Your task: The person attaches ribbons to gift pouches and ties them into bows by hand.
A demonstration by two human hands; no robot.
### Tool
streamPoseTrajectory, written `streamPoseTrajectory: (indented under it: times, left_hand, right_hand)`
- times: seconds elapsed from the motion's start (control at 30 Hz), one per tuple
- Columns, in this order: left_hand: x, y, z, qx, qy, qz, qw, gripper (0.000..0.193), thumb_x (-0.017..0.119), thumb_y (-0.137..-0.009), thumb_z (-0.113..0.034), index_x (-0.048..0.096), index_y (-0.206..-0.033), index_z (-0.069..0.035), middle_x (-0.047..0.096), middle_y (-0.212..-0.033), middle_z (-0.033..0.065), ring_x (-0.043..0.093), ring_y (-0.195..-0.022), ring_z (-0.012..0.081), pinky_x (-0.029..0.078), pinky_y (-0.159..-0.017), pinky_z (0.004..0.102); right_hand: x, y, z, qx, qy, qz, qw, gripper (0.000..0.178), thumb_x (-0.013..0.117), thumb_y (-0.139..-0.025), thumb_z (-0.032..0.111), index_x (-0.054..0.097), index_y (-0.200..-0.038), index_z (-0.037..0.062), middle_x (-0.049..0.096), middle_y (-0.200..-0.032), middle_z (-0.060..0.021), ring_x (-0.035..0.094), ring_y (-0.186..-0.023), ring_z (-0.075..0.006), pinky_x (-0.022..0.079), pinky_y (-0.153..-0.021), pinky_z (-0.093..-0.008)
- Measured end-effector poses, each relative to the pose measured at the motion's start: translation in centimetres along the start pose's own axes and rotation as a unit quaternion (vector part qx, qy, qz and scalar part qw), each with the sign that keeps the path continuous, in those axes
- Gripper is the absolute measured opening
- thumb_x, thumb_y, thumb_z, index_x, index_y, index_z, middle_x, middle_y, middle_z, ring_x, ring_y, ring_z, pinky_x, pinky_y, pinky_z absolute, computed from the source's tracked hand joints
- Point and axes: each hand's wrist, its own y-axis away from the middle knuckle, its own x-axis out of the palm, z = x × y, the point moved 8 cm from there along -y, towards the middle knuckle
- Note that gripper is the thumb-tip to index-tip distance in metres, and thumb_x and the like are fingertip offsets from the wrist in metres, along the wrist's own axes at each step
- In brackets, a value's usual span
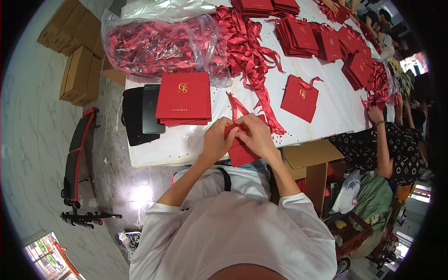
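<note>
Here, left hand [217, 141] and right hand [257, 136] in pinch on smooth rectangular red bag [240, 155]

Your nine o'clock has a red-edged black bench [74, 161]; at your eight, a bright window [50, 255] and glare [142, 192] on grey floor [111, 156].

Red bag [241, 155]: smooth, matt paper. Ribbons [244, 46]: glossy, satin-like cloth. Wrapper [203, 39]: crinkled, shiny plastic. Carton [76, 77]: matt cardboard.
</note>
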Motion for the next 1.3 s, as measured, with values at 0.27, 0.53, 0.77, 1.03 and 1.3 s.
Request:
streamPoseTrajectory:
  times: [0.27,0.53,0.77,1.03,1.3]
  left_hand:
    - [-0.3,0.5,-2.3,0.088,-0.047,0.000,0.995,0.015,0.071,-0.081,-0.006,0.061,-0.092,-0.006,0.063,-0.087,0.0088,0.059,-0.083,0.0315,0.049,-0.072,0.0400]
    - [-0.8,0.9,-2.7,0.140,-0.029,0.005,0.990,0.011,0.069,-0.082,-0.004,0.062,-0.091,-0.005,0.062,-0.087,0.0104,0.058,-0.081,0.0320,0.048,-0.071,0.0401]
    - [-0.9,0.5,-2.0,0.083,-0.017,0.016,0.996,0.011,0.069,-0.083,-0.005,0.062,-0.091,-0.005,0.062,-0.087,0.0120,0.059,-0.081,0.0326,0.048,-0.073,0.0412]
    - [-0.6,0.4,0.7,-0.012,-0.001,0.021,1.000,0.013,0.069,-0.084,-0.006,0.063,-0.095,-0.006,0.062,-0.088,0.0124,0.062,-0.075,0.0309,0.050,-0.065,0.0389]
    - [0.2,-1.3,-2.1,0.080,-0.123,-0.056,0.988,0.023,0.070,-0.086,-0.016,0.061,-0.105,-0.007,0.062,-0.093,0.0130,0.065,-0.080,0.0330,0.053,-0.069,0.0428]
  right_hand:
    - [1.1,-2.1,-3.5,0.039,0.019,0.148,0.988,0.016,0.067,-0.085,0.018,0.072,-0.085,0.0025,0.068,-0.073,-0.0135,0.065,-0.070,-0.0305,0.050,-0.067,-0.0406]
    - [4.7,-1.9,-7.0,0.129,-0.237,0.252,0.929,0.015,0.069,-0.083,0.015,0.072,-0.082,0.0004,0.068,-0.069,-0.0063,0.061,-0.064,-0.0091,0.047,-0.062,-0.0273]
    - [2.3,-3.6,-8.1,0.196,-0.153,0.028,0.968,0.025,0.075,-0.082,0.026,0.074,-0.080,0.0017,0.067,-0.065,-0.0058,0.061,-0.058,-0.0107,0.046,-0.053,-0.0285]
    - [-2.1,-3.1,-8.6,0.182,-0.100,-0.064,0.976,0.025,0.069,-0.089,0.025,0.073,-0.092,0.0012,0.070,-0.078,-0.0122,0.066,-0.069,-0.0207,0.050,-0.065,-0.0329]
    - [0.9,-3.3,-6.1,0.080,0.114,-0.010,0.990,0.019,0.074,-0.081,0.018,0.064,-0.086,0.0030,0.068,-0.082,-0.0151,0.066,-0.077,-0.0342,0.051,-0.065,-0.0444]
